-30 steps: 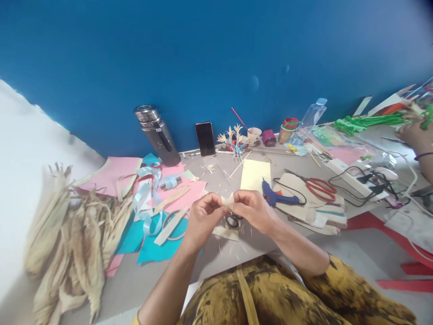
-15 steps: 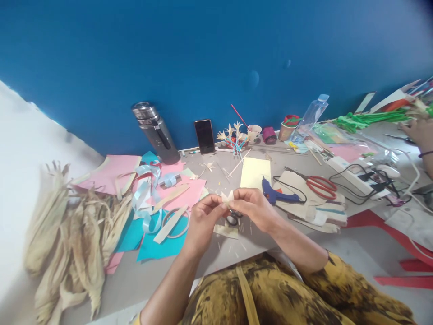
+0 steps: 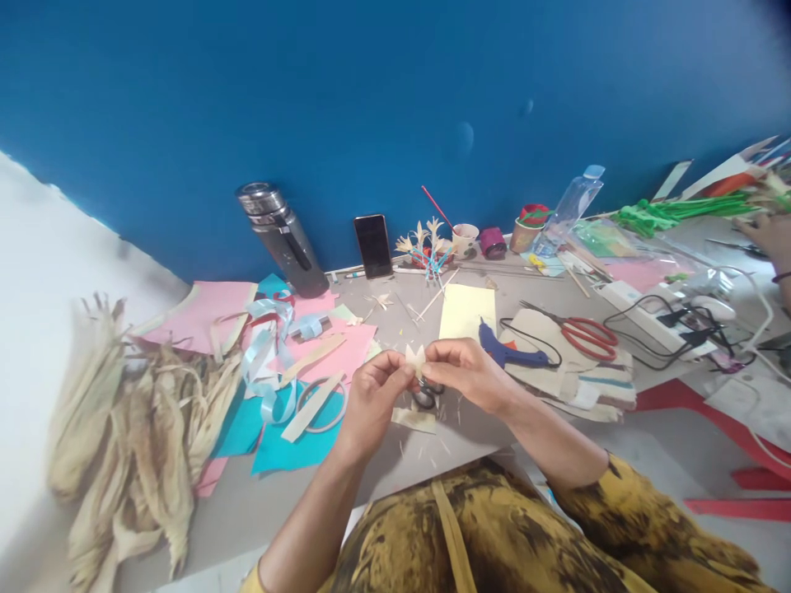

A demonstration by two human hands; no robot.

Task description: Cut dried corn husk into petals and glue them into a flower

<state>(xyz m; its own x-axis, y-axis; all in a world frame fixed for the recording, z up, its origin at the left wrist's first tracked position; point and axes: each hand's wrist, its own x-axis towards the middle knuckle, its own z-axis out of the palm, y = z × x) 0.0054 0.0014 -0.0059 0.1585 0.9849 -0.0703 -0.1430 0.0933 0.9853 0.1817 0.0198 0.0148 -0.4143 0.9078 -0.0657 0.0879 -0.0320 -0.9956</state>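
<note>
Between my fingertips is a small piece of pale corn husk [image 3: 415, 357] cut into pointed tips at its top. My left hand [image 3: 378, 397] pinches its left side, and my right hand [image 3: 465, 375] pinches the right side with thumb and forefinger. Below the husk, partly hidden by my hands, dark-handled scissors [image 3: 423, 399] lie on the table beside a strip of husk [image 3: 414, 420]. A blue glue gun [image 3: 512, 354] rests just right of my right hand. Beyond my hands stand small husk flowers [image 3: 426, 247] on light blue stems.
Dried corn husks [image 3: 145, 461] lie at the left, beside coloured paper [image 3: 297, 449] and ribbon. A thermos [image 3: 287, 247] and a phone [image 3: 372, 247] stand by the wall. Red-handled scissors [image 3: 590, 338] lie on gloves [image 3: 581, 387]; a power strip [image 3: 648, 317] is farther right. Another person's hand [image 3: 769, 235] shows at the right edge.
The pointed tips of the husk piece stand closer together and look narrower. Both hands keep hold of it with only slight finger movement. The view has shifted a little.
</note>
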